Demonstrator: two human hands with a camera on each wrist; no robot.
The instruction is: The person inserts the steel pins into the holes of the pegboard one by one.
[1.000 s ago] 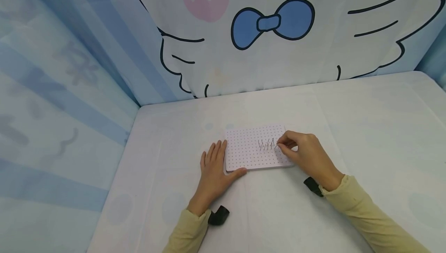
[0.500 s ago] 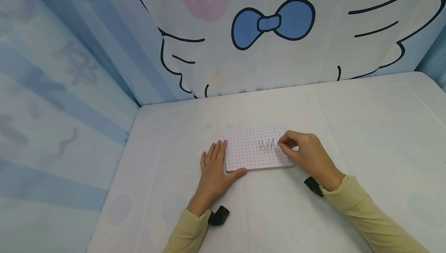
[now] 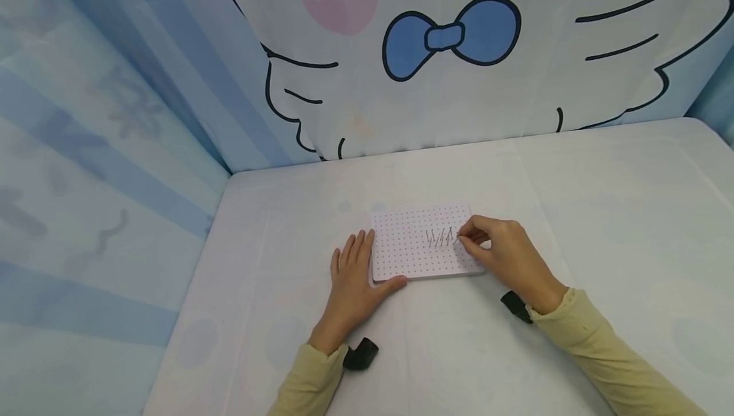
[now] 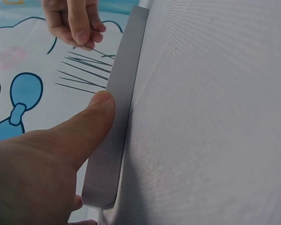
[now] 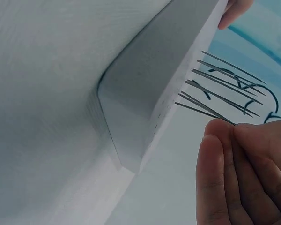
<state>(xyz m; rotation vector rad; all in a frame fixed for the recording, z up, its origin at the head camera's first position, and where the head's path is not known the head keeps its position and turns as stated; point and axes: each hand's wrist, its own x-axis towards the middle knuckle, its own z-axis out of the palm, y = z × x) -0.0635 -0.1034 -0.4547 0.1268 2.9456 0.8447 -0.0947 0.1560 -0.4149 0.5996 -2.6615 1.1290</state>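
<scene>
A white board with a grid of small holes (image 3: 401, 253) lies on the table. Several thin dark metal pins (image 5: 220, 89) stand up from it in a row, some leaning; the head view shows them right of the board's middle. My left hand (image 3: 351, 292) lies with fingers straight along the board's left side, its thumb pressing the near edge (image 4: 107, 159). Above the board's right part, my right hand (image 3: 507, 251) pinches the upper end of a thin pin between thumb and forefinger. In the right wrist view its fingertips (image 5: 218, 129) hide that end of the pin.
A white cloth (image 3: 619, 225) covers the table under the board. Behind it hangs a curtain (image 3: 476, 104) printed with a cartoon figure and a blue bow tie. Another blue patterned curtain (image 3: 97, 212) hangs on the left.
</scene>
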